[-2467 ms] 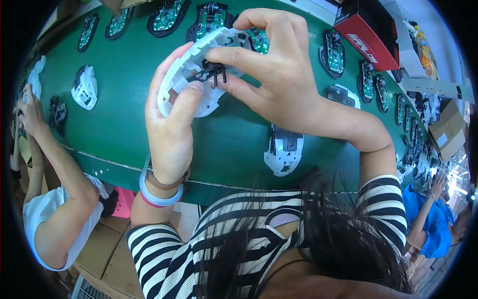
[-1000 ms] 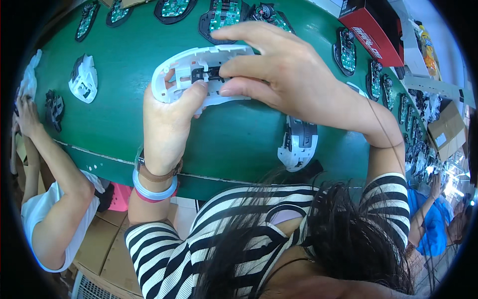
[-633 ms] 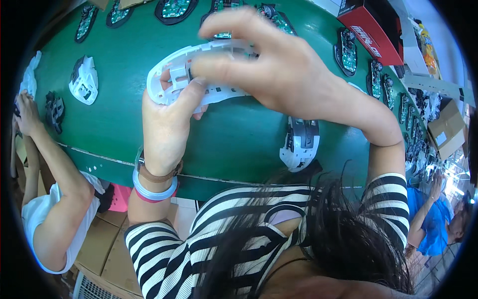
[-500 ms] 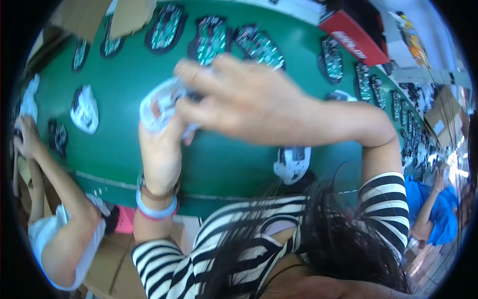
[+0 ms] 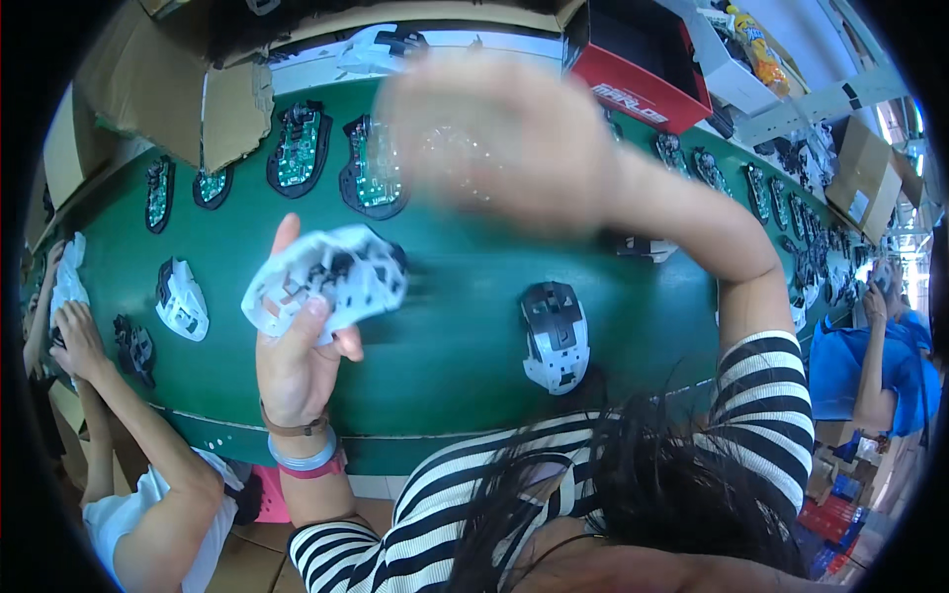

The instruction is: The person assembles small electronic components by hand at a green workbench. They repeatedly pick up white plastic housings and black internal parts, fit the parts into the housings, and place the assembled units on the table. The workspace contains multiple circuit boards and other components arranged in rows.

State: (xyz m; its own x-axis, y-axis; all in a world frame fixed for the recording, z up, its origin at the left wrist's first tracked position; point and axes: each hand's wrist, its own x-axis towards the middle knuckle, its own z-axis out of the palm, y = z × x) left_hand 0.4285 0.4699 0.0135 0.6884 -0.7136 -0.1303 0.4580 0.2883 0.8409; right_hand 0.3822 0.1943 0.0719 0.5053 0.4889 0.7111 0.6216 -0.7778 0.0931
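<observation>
My left hand (image 5: 295, 371) grips a white computer mouse shell (image 5: 371, 287), its hollow inner side with black parts facing up. The thumb presses on the inside and the fingers are underneath. My right hand (image 5: 499, 138) is smeared by motion above the far side of the green table (image 5: 455, 366), over a row of mouse bases with green circuit boards (image 5: 297, 148); whether it holds anything cannot be made out. In front of me lies a white and black mouse (image 5: 556, 341). Another white mouse shell (image 5: 184, 304) rests to the left, beside a black mouse part (image 5: 134, 348).
Torn cardboard (image 5: 148, 89) hangs over the far left of the table. A red box (image 5: 643, 94) stands at the back, near an orange bottle (image 5: 759, 49). Co-workers sit on both sides: a hand (image 5: 81, 341) at left, a blue garment (image 5: 860, 366) at right.
My hands have separated: the right hand has moved up and away from the shell. My left hand keeps hold of the shell, its inside now in plain view. The whole view has shifted.
</observation>
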